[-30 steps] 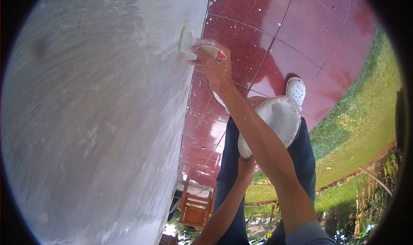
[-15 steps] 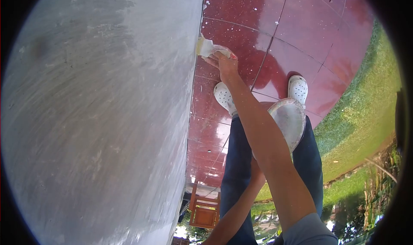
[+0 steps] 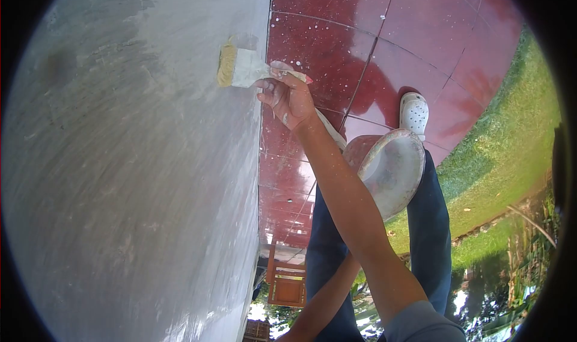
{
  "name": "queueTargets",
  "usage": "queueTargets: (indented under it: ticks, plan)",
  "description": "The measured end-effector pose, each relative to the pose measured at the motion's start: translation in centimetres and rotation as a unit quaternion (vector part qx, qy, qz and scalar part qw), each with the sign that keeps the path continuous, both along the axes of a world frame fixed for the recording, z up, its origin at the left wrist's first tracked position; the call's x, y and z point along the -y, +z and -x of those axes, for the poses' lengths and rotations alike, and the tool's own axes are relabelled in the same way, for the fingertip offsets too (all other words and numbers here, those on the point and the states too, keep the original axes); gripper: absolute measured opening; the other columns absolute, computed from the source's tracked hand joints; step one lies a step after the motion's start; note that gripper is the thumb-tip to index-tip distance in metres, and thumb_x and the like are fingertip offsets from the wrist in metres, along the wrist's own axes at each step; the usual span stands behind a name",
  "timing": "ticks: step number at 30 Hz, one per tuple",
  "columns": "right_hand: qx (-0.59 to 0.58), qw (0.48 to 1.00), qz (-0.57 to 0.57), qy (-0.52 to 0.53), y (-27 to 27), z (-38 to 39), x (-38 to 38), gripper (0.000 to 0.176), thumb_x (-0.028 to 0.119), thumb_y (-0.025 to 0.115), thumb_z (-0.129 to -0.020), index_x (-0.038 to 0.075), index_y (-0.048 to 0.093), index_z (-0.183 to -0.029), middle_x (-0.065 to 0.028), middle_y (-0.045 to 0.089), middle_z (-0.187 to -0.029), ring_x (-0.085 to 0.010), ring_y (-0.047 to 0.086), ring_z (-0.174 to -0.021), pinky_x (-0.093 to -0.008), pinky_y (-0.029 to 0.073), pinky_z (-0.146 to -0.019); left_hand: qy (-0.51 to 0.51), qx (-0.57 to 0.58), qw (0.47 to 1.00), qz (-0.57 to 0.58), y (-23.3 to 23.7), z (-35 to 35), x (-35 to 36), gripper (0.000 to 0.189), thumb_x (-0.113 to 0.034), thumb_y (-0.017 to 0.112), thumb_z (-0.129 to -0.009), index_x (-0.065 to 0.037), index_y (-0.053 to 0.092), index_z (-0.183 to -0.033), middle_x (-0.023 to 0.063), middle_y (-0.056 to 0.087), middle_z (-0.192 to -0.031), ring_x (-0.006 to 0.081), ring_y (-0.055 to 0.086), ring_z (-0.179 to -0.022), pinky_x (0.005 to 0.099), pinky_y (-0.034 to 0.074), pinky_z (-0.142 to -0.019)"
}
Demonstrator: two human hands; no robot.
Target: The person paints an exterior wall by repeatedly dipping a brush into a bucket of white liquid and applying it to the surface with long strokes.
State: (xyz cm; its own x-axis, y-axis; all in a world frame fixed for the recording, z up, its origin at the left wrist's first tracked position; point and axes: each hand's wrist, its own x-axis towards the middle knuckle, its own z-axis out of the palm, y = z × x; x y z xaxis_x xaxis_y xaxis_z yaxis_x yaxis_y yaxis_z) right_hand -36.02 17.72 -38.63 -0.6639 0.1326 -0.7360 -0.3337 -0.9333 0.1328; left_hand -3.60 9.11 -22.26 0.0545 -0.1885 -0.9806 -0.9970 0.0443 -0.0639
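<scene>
While the brush (image 3: 249, 70) is pinched by its handle in the right hand's (image 3: 291, 100) fingers, bristles (image 3: 226, 64) apparently against the grey wall (image 3: 120, 161), even pressure should be applied and the bucket (image 3: 398, 177) held steady, the left hand's grip being hidden.

Floor (image 3: 439, 53): glossy red tile, white specks (image 3: 383, 17) scattered over it; two white shoes (image 3: 414, 112) on it, one partly hidden.

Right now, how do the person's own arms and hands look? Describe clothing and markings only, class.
The right arm wears a short blue-grey sleeve; its bare forearm is dotted with pale specks. The right hand is ungloved, with whitish smears. The left arm is bare where it shows; the left hand is hidden.
</scene>
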Motion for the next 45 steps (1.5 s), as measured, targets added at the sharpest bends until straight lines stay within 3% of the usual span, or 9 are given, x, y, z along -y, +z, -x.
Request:
queueTargets:
  ticks: [14, 20, 24, 31, 33, 36, 39, 42, 45]
  plan:
    - [0.277, 0.877, -0.393, 0.016, -10.7, 5.2, -1.1, 0.018, -0.005, 0.061, -0.086, -0.004, 0.062, -0.105, -0.0150, 0.065, -0.097, -0.0234, 0.068, -0.086, -0.0355, 0.064, -0.076, -0.001, 0.009, 1.000, 0.018, -0.6, 1.5, 0.0, 0.045, -0.010, 0.061, -0.088, 0.001, 0.050, -0.130, 0.0107, 0.063, -0.115, 0.0172, 0.061, -0.101, 0.0311, 0.048, -0.085]
    - [0.370, 0.848, -0.131, 0.357, -8.8, -0.9, 6.8, 0.022, 0.002, 0.065, -0.082, -0.006, 0.058, -0.101, -0.0178, 0.065, -0.096, -0.0269, 0.070, -0.080, -0.0329, 0.065, -0.060, -0.004, 0.009, 1.000, 0.025, 0.2, 1.8, 0.0, 0.046, -0.008, 0.061, -0.087, 0.002, 0.050, -0.130, 0.0112, 0.063, -0.116, 0.0178, 0.061, -0.102, 0.0313, 0.047, -0.087]
    - [0.357, 0.861, -0.040, 0.360, -10.0, 0.0, 5.2, 0.023, 0.005, 0.068, -0.081, -0.006, 0.059, -0.099, -0.0181, 0.065, -0.098, -0.0269, 0.070, -0.076, -0.0307, 0.065, -0.060, -0.013, 0.008, 0.999, 0.033, -0.4, 1.7, 0.2, 0.046, -0.007, 0.060, -0.086, 0.002, 0.049, -0.130, 0.0115, 0.062, -0.116, 0.0181, 0.061, -0.103, 0.0315, 0.047, -0.088]
    - [0.192, 0.886, -0.360, 0.220, -9.9, 6.8, -11.9, 0.016, 0.009, 0.064, -0.088, -0.005, 0.059, -0.094, -0.0138, 0.063, -0.088, -0.0219, 0.065, -0.081, -0.0349, 0.060, -0.077, -0.085, -0.004, 0.993, 0.076, -1.1, 3.0, -0.2, 0.049, -0.003, 0.058, -0.083, 0.003, 0.049, -0.130, 0.0123, 0.062, -0.116, 0.0182, 0.060, -0.103, 0.0313, 0.046, -0.090]
    - [0.101, 0.988, -0.093, -0.066, -10.4, 7.6, -14.1, 0.017, 0.016, 0.049, -0.099, 0.003, 0.056, -0.108, -0.0075, 0.060, -0.081, -0.0155, 0.059, -0.069, -0.0265, 0.054, -0.066, -0.057, 0.021, 0.995, 0.077, -0.6, 4.0, -0.5, 0.052, 0.000, 0.056, -0.079, 0.003, 0.048, -0.131, 0.0127, 0.062, -0.117, 0.0173, 0.059, -0.102, 0.0305, 0.045, -0.090]
    - [0.107, 0.991, -0.049, -0.070, -12.8, 5.0, -6.4, 0.017, 0.010, 0.049, -0.097, -0.006, 0.054, -0.103, -0.0173, 0.058, -0.103, -0.0289, 0.063, -0.095, -0.0432, 0.058, -0.088, -0.058, -0.017, 0.997, 0.044, -0.6, 3.1, 0.3, 0.049, -0.002, 0.058, -0.081, 0.003, 0.050, -0.128, 0.0147, 0.062, -0.116, 0.0196, 0.060, -0.100, 0.0335, 0.045, -0.092]
    - [0.281, 0.943, 0.151, -0.093, -10.1, 0.8, 6.8, 0.027, 0.019, 0.044, -0.100, -0.003, 0.052, -0.113, -0.0211, 0.054, -0.112, -0.0325, 0.060, -0.102, -0.0446, 0.058, -0.087, 0.440, 0.035, 0.897, -0.022, -1.2, -1.3, 3.0, 0.051, -0.009, 0.063, -0.081, 0.003, 0.050, -0.129, 0.0182, 0.062, -0.119, 0.0256, 0.062, -0.102, 0.0378, 0.046, -0.093]
    - [0.381, 0.893, 0.240, -0.008, -9.5, -5.5, 17.4, 0.025, 0.016, 0.060, -0.090, 0.000, 0.055, -0.108, -0.0179, 0.065, -0.103, -0.0294, 0.068, -0.088, -0.0386, 0.062, -0.068, -0.151, 0.042, 0.979, 0.129, -1.4, 2.6, 0.3, 0.054, -0.002, 0.056, -0.082, -0.005, 0.044, -0.134, 0.0121, 0.056, -0.123, 0.0232, 0.060, -0.107, 0.0380, 0.055, -0.085]
    - [0.442, 0.855, 0.081, 0.260, -14.1, -9.0, 22.9, 0.033, 0.020, 0.066, -0.084, -0.002, 0.057, -0.107, -0.0191, 0.066, -0.103, -0.0312, 0.069, -0.090, -0.0393, 0.062, -0.066, -0.160, 0.072, 0.976, 0.126, -1.5, 3.1, 0.2, 0.053, -0.001, 0.056, -0.082, -0.005, 0.044, -0.133, 0.0103, 0.057, -0.120, 0.0217, 0.061, -0.105, 0.0372, 0.055, -0.082]
